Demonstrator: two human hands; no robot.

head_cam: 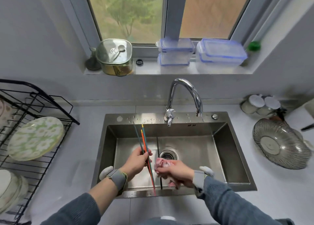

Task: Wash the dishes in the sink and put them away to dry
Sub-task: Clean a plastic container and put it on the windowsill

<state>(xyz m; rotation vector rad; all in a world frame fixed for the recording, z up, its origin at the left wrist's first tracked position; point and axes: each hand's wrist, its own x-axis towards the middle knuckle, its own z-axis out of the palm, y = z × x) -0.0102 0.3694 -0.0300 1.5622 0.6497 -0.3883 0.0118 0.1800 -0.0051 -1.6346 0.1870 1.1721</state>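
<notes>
Head view: left hand [136,161] grips chopsticks [145,154], tips pointing toward faucet side.

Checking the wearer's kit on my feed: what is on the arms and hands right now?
Both arms wear blue-grey knit sleeves, pushed up on the left forearm. Each wrist carries a grey strap: the left wrist band has a yellow-green edge, the right wrist band is plain grey. A rounded white pod sits on the outer side of each band. The left hand and right hand are bare, no gloves.

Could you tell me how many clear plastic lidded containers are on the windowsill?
3: two smaller ones stacked at the middle, upper on lower, and one larger beside them to the right.
</notes>
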